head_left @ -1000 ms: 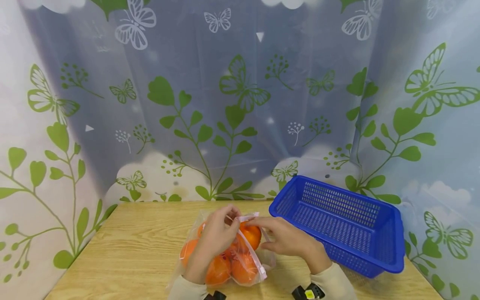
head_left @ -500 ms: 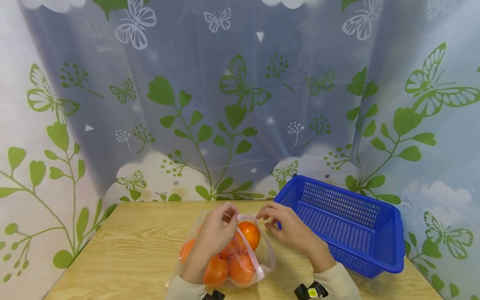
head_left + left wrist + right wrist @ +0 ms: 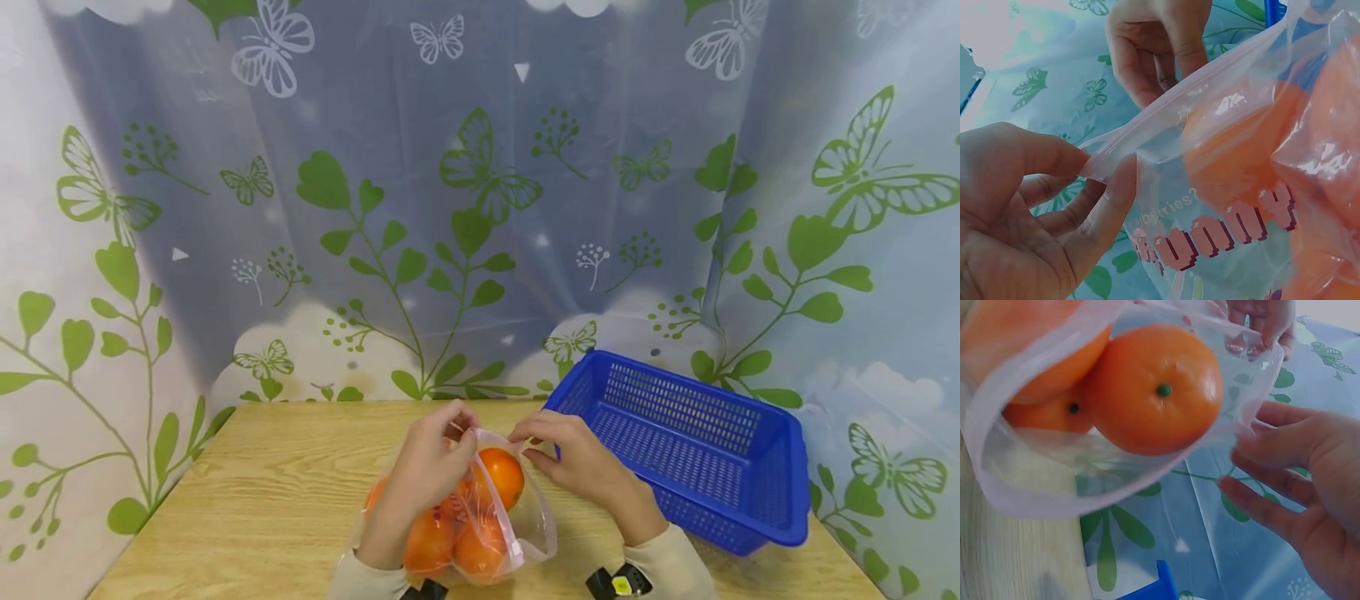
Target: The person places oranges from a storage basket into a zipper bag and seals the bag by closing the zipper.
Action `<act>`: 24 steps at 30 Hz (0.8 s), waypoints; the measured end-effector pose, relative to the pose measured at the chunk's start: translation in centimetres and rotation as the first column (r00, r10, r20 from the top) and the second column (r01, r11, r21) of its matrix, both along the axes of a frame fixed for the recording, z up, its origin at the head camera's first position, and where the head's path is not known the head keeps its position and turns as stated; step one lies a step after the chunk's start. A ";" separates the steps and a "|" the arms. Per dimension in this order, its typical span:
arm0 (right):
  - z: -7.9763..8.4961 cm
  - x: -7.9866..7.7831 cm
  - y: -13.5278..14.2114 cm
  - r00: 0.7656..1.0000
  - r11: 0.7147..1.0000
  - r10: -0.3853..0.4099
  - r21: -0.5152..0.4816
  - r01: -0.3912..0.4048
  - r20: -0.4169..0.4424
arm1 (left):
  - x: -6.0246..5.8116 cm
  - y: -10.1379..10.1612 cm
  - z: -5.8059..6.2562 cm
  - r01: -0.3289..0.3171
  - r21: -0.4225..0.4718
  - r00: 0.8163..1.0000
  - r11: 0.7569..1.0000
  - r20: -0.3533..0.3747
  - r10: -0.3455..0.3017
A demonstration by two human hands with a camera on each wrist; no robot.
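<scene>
A clear zip bag (image 3: 546, 529) with a pink strip lies on the table, its mouth gaping to the right. Inside are several oranges; the one nearest the mouth (image 3: 1166, 394) shows a green stem spot. My left hand (image 3: 427, 462) pinches the far corner of the bag's mouth between thumb and index finger, plainly seen in the left wrist view. On the other side, my right hand (image 3: 581, 462) pinches the bag's rim near that corner with thumb and index finger, the other fingers held apart. My left forearm hides part of the bag.
A blue perforated basket (image 3: 783, 467) stands at the right of the wooden table (image 3: 247, 492), just behind my right hand. A curtain (image 3: 480, 250) with leaves and butterflies hangs along the table's back edge and sides.
My right hand has moved from over the orange at the mouth to the rim on the right. The mouth now gapes wider. My left hand keeps its pinch on the corner.
</scene>
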State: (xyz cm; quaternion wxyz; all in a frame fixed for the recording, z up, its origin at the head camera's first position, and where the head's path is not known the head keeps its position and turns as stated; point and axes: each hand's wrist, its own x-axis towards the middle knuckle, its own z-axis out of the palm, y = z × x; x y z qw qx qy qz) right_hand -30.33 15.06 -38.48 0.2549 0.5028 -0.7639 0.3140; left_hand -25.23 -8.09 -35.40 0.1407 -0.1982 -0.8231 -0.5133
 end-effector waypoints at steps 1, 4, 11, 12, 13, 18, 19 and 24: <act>0.0 0.0 0.0 1.000 1.000 0.008 -0.001 -0.008 -0.005 | 0.0 0.0 0.0 0.004 0.006 1.000 1.000 0.002 -0.004; 0.0 0.0 0.0 1.000 1.000 0.026 -0.007 -0.026 -0.015 | 0.1 -0.2 0.2 0.009 0.020 1.000 1.000 0.012 -0.009; 0.2 0.1 -0.5 0.996 0.991 0.063 -0.112 -0.069 -0.061 | 0.3 -0.8 0.8 -0.034 0.021 0.999 0.999 -0.007 0.034; 0.3 0.2 -0.6 0.996 0.991 0.055 -0.122 -0.063 -0.066 | 0.3 -0.9 0.9 -0.036 0.023 0.999 0.999 -0.004 0.036; 0.3 0.3 -0.6 0.996 0.990 0.046 -0.131 -0.055 -0.073 | 0.4 -1.1 0.9 -0.036 0.027 0.999 0.999 0.000 0.036; 0.9 1.0 -0.9 0.997 0.986 -0.003 -0.168 -0.010 -0.078 | 0.8 -1.8 1.5 -0.029 0.043 0.999 0.999 0.035 0.028; 1.0 1.1 -1.0 0.997 0.984 -0.012 -0.176 -0.001 -0.076 | 0.8 -2.0 1.6 -0.025 0.041 0.999 0.999 0.038 0.023; 1.1 1.6 -1.3 0.998 0.967 -0.056 -0.252 0.047 -0.026 | 1.2 -3.0 2.2 -0.008 -0.020 1.000 1.000 0.022 0.009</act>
